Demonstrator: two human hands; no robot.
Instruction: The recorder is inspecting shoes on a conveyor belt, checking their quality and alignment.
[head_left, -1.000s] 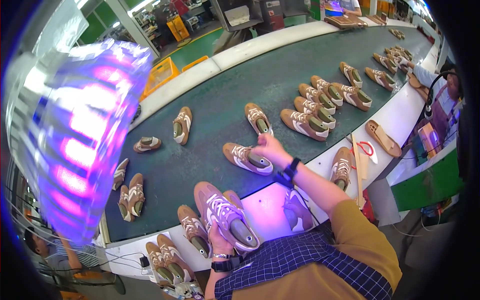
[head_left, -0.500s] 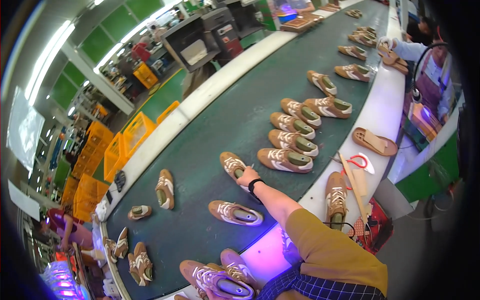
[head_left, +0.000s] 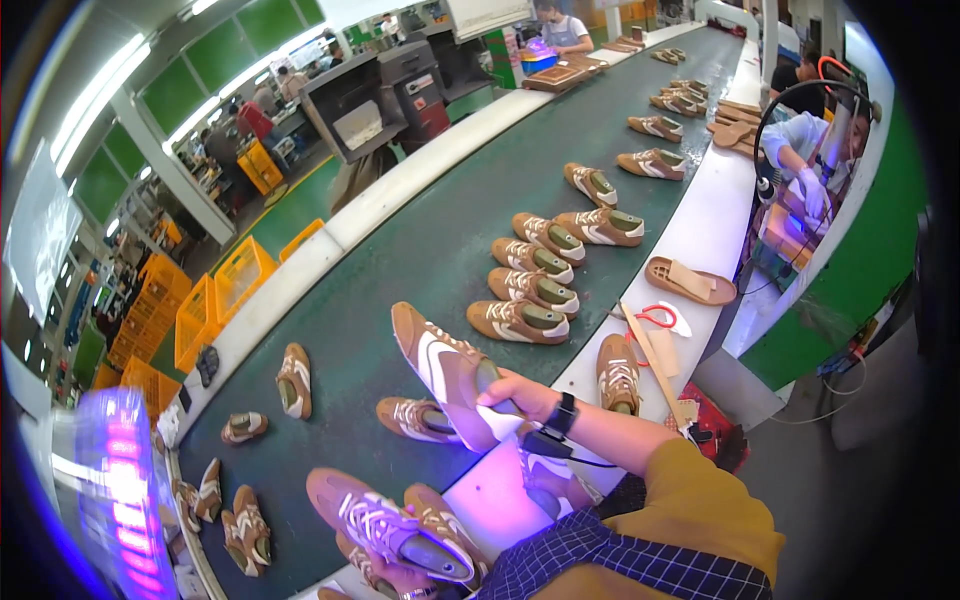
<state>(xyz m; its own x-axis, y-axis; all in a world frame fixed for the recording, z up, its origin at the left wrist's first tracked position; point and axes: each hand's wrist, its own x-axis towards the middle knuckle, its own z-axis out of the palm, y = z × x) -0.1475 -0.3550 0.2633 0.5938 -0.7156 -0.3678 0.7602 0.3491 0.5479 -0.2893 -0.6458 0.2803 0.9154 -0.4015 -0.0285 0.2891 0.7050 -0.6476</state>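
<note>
My right hand (head_left: 515, 393) grips a tan shoe (head_left: 448, 365) with white side stripes by its heel end, fingers at the opening where a green last shows. That shoe is held tilted above the belt, toe pointing up and away. Behind its heel, another tan shoe (head_left: 415, 417) lies on the green conveyor belt (head_left: 370, 310). At the lower edge my left hand (head_left: 402, 578), partly hidden, is closed under a laced shoe (head_left: 365, 520) lit violet. A further shoe (head_left: 437, 515) sits close against it.
Several shoes (head_left: 520, 322) line the belt's right half; others (head_left: 293, 380) lie at the left. On the white ledge are a loose sole (head_left: 690, 280), red-handled scissors (head_left: 655, 318) and a shoe (head_left: 618, 372). Yellow crates (head_left: 240, 275) stand beyond the belt. A co-worker (head_left: 805, 165) sits at the right.
My right hand has lifted its shoe off the belt and brought it nearer, toe raised. The shoe in my left hand has come up a little. The whole view has shifted.
</note>
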